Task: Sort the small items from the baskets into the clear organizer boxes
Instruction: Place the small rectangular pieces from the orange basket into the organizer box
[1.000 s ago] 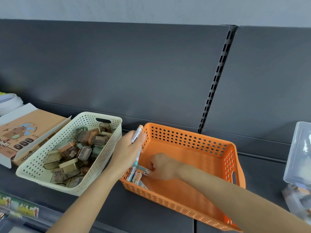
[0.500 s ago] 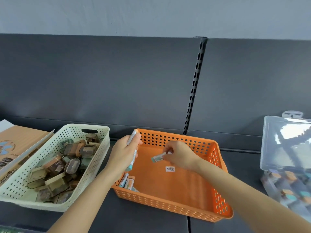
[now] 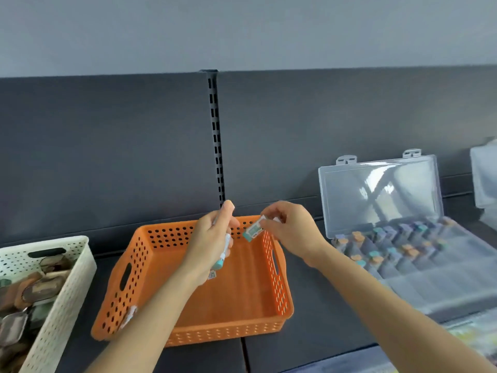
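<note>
An orange perforated basket (image 3: 150, 259) sits on the dark shelf in the middle. Above it my left hand (image 3: 209, 243) grips a bunch of small white-and-teal tubes (image 3: 224, 251) that stick out below the fist. My right hand (image 3: 290, 230) pinches one small teal-capped item (image 3: 253, 231) over the basket's back right corner. To the right stands a clear organizer box (image 3: 457, 281) with its lid (image 3: 382, 195) raised, and several capped items fill its back rows. A cream basket (image 3: 67, 286) at the left holds several small brown and green cases.
A slotted upright (image 3: 217, 146) runs up the dark back panel behind the orange basket. A second clear box (image 3: 485, 181) shows at the far right edge. Printed packs (image 3: 473, 332) lie below the organizer box at the lower right.
Both hands have risen from the orange basket; the right hand carries its small item up and to the right. The camera view has swung right, bringing the organizer box fully into view.
</note>
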Tool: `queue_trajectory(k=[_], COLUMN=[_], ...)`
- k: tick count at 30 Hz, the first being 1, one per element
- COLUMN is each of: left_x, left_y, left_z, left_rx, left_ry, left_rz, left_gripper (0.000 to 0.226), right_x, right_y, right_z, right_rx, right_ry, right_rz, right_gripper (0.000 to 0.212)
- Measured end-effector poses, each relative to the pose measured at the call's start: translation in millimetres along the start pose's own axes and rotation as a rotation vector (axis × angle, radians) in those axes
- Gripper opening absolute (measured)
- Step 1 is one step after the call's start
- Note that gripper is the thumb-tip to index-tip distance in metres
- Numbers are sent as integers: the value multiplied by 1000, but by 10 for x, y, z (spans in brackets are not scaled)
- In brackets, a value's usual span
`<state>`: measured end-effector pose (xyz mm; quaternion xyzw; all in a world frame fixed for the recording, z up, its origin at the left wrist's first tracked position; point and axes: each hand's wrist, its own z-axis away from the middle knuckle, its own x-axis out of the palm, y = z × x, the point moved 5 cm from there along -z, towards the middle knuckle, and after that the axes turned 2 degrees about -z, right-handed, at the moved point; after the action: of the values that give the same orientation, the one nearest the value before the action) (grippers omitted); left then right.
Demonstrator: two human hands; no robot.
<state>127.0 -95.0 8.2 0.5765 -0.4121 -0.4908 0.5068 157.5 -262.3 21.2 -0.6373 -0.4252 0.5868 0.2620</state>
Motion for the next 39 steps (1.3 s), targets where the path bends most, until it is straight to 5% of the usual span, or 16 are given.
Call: queue_trajectory(k=[10,22,31,39], left_x=[1457,3233,3761,3840], left_y=[200,243,240,243], left_z=[10,106,219,150], left_rx=[-58,-170,-157,-50], left_ry=[-185,-255,-242,-241], left_rz=[33,14,-29,-250], left_gripper=[48,36,29,20], right_x=[-1234,-2809,-3572,-3321], right_y=[767,1863,2483,2696], right_z=[199,292,278,247], right_rx=[63,37,4,-24], right_ry=[142,93,17,-201], right_rz=[9,132,377,597], right_gripper=[3,6,8,15])
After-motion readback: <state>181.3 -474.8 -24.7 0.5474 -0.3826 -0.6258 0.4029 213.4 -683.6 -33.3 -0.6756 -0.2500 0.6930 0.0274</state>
